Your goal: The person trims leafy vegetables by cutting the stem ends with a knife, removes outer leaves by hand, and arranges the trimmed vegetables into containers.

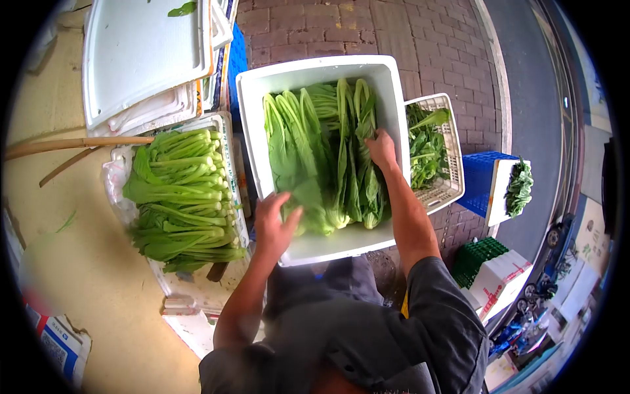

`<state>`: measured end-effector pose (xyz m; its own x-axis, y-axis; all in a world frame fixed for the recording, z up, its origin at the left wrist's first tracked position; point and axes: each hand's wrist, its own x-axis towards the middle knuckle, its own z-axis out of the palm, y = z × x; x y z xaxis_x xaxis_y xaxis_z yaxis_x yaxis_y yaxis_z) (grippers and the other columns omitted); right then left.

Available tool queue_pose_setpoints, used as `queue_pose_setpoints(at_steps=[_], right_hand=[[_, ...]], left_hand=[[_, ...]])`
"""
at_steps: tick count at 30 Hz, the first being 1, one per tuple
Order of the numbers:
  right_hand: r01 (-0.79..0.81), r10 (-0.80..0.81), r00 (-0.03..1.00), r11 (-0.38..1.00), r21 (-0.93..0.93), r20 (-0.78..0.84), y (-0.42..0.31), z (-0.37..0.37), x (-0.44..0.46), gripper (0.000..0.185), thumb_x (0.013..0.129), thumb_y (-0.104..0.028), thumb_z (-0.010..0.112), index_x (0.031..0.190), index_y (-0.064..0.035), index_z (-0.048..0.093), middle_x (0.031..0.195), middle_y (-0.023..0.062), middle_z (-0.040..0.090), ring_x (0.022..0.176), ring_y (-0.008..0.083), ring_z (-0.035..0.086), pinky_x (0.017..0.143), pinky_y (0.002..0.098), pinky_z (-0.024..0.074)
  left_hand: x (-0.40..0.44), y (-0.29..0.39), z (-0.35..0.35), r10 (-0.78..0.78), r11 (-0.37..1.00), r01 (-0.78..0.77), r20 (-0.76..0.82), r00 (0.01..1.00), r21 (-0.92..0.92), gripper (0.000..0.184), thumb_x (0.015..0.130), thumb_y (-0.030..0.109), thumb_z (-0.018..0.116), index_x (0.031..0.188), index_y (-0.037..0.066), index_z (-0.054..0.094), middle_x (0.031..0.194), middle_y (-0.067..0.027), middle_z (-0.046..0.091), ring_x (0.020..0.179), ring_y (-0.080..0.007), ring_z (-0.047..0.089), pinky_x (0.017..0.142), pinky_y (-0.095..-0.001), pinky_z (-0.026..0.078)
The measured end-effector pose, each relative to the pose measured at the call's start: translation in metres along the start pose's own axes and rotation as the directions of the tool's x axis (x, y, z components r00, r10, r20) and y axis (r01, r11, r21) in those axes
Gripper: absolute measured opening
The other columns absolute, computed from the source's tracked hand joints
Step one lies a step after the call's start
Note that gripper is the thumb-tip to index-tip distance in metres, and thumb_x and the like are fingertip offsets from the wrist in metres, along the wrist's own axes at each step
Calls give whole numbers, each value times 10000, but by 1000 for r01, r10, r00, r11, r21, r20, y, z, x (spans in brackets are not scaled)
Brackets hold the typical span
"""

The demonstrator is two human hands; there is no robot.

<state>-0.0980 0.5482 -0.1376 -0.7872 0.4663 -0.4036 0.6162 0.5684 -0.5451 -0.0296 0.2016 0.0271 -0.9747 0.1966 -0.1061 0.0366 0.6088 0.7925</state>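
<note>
- Nearest us, our left hand (275,226) is over the greens at seven o'clock in the box, blurred, its fingers spread apart; we judge it steadies the loose leaves at that corner.
- Our right hand (382,148) reaches in over the wall at three o'clock, touching the outermost leaves with its fingers bent; their tips are partly hidden, so we cannot tell whether it grips.
- The leafy greens (289,144) lie inside the white foam box (321,64) in front of our body. They run from twelve to six, pale bases of the right-hand bunches towards us; laid lengthwise, they probably pack side by side with less bending.
- Beside the box at nine o'clock, we see green stalks (190,197) heaped in a pale tray (231,141). Their cut ends face the box, which would put the firm part within easy reach.
- At three o'clock, a cream crate (453,141) holds more loose leaves, its slatted sides likely letting air through.
- At ten o'clock, a white foam lid (147,59) tops a stack, perhaps piled there to save room.
- Farther off, between three and four o'clock, a blue crate (480,180) stands beside a white panel bearing greens; at four, a green crate (478,259) adjoins a white carton (508,279).
- Farthest, we have the road (525,72) at two o'clock.
</note>
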Motion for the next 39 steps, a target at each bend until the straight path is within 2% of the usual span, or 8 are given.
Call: queue_pose_setpoints(at_steps=[6,15,19,23,28,31,32,39], right_hand=[[38,-36,999,996,83,-23,-3,-9,-20,358,854,-226,700,1119,9,648,991,291,704,996,459,673,873,477,521],[118,-123,991,988,99,47,-24,-24,-60,264,894,-172,685,1088,3,639,895,241,704,864,428,694,762,464,532],[191,-203,973,975,113,107,-31,-32,-90,228,896,-171,691,1062,-21,648,836,223,702,804,429,692,729,489,540],[258,-274,954,957,135,120,-34,-37,-91,218,893,-168,699,1048,-22,654,837,216,705,804,420,695,729,477,549],[211,-235,966,958,194,111,-30,-55,-97,255,846,-182,737,1037,-30,664,859,227,698,809,396,699,710,446,542],[115,-192,954,945,307,232,-18,-77,-99,227,880,-154,742,1040,-21,650,775,144,656,687,226,606,665,366,495],[104,-196,953,927,360,231,-32,-96,-105,170,921,-135,722,1000,-5,646,755,-2,562,707,96,477,623,306,437],[102,-283,909,862,496,305,-44,-190,-108,260,906,-177,750,1085,7,706,925,40,709,854,109,622,770,293,519]], left_hand=[[87,8,71,-199,940,241,187,962,-240,445,962,271,716,1297,-7,624,1251,-193,673,1174,-283,636,1001,-375,493],[191,-21,136,-238,665,394,320,917,-634,693,982,299,698,1498,-51,396,1514,-258,463,1405,-307,463,1155,-357,370],[214,-10,147,-345,632,500,364,865,-592,780,985,371,673,1535,-58,323,1583,-281,355,1482,-344,354,1218,-442,278],[228,-26,161,-209,252,581,543,814,-774,759,954,363,716,1539,14,382,1517,-155,488,1417,-271,415,1187,-409,295],[226,-29,146,-5,487,429,489,872,-761,824,879,411,800,1513,31,435,1451,-126,547,1357,-258,471,1146,-416,357],[210,14,119,-61,566,369,409,911,-737,538,864,359,809,1286,87,618,1150,-44,661,1043,-167,600,945,-332,487],[208,23,116,-68,538,356,382,922,-764,373,863,304,797,1146,111,647,1040,-2,656,922,-123,590,866,-294,490],[197,133,72,113,565,142,246,963,-813,505,835,221,842,1212,33,563,1076,-35,659,993,-140,622,923,-316,513]])
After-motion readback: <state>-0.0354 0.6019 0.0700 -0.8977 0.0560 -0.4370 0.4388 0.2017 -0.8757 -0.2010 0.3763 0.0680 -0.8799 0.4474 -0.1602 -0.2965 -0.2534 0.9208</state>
